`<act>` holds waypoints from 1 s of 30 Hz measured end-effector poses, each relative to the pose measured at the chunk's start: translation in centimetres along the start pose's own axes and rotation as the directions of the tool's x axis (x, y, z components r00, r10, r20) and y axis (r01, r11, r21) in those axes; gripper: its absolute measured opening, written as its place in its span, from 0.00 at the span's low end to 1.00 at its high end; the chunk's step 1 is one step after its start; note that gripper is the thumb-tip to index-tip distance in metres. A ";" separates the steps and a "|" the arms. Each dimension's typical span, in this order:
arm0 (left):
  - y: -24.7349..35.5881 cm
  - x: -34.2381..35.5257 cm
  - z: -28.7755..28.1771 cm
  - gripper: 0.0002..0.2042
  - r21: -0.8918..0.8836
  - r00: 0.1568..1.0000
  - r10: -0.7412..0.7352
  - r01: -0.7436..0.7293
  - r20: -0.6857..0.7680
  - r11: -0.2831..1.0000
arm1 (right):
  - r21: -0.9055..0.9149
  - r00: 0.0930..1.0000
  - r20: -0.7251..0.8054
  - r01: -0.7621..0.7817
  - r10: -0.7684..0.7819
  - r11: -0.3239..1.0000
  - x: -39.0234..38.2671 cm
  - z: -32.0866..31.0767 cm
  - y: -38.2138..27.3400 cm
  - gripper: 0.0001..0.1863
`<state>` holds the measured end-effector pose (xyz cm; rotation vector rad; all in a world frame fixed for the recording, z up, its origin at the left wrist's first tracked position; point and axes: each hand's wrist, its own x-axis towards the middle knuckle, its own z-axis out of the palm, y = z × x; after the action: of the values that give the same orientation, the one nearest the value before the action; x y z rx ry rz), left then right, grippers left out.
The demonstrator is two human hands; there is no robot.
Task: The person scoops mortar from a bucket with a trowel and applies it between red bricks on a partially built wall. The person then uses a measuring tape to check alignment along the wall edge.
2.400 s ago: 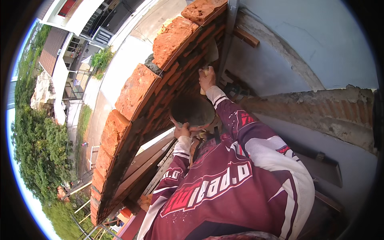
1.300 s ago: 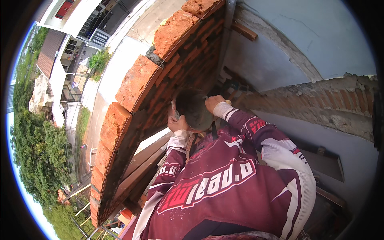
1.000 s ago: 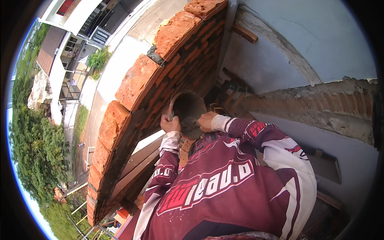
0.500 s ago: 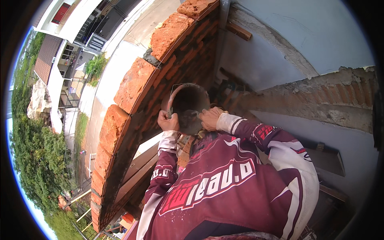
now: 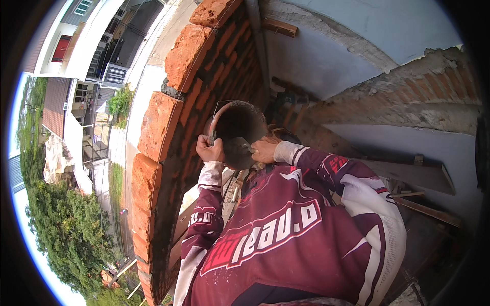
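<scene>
Left hand (image 5: 210, 151) clamps pan (image 5: 237, 133) rim, right hand (image 5: 265, 150) grips trowel (image 5: 241, 151); frame centre. Tilted pan may spill mortar off wall (image 5: 158, 125).

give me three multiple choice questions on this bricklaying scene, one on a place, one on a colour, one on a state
1. Where is the brick wall relative to the person?
A. to their left
B. to their right
C. behind them

2. What colour is most of the long-sleeved shirt?
A. yellow
B. maroon with white
C. plain black

3. How is the round pan held?
A. resting on the ground
B. balanced on the wall top
C. gripped at its rim by the left hand

Answers:
1 A, the bricks curve up the left side of the view.
2 B, dark red cloth with white panels.
3 C, the left hand closes on the rim while the right hand works a trowel inside it.
</scene>
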<state>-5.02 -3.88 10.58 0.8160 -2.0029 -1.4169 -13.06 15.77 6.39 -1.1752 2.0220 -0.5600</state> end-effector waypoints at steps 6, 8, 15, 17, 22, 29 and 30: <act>0.3 0.1 -0.4 0.13 0.025 0.999 0.031 -0.031 -0.010 0.999 | -0.409 0.986 -0.140 -0.145 0.095 0.901 -1.8 -6.5 -0.1 0.12; 0.6 0.2 0.4 0.13 0.029 0.998 0.066 -0.066 -0.022 0.997 | -0.368 0.973 -0.139 -0.222 0.183 0.903 -0.7 -7.8 0.7 0.12; 1.2 1.3 0.5 0.13 -0.048 0.997 0.062 -0.064 -0.042 0.997 | 0.265 0.965 0.261 -0.049 -0.023 0.963 0.7 -4.4 0.4 0.14; 1.0 1.0 -0.4 0.14 -0.064 0.999 0.027 -0.029 -0.027 0.998 | 0.097 0.981 0.040 0.186 -0.190 0.978 -0.4 -4.1 0.2 0.15; 0.3 0.8 -0.5 0.14 -0.061 0.998 0.009 -0.013 -0.064 0.998 | -0.422 0.994 -0.074 0.045 -0.084 0.905 -2.6 -6.6 0.4 0.13; 1.1 0.7 1.4 0.14 -0.021 0.997 0.064 -0.065 -0.049 0.998 | -0.369 0.980 0.002 -0.187 0.201 0.911 -1.1 -8.9 0.6 0.15; 1.2 0.7 1.5 0.14 -0.006 0.994 0.085 -0.085 -0.063 0.996 | -0.347 0.973 0.118 -0.145 0.196 0.927 -0.3 -8.4 0.3 0.15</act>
<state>-6.80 -3.14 11.30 0.7527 -1.9589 -1.3354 -19.53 16.31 11.73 -1.1782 2.1139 -0.0341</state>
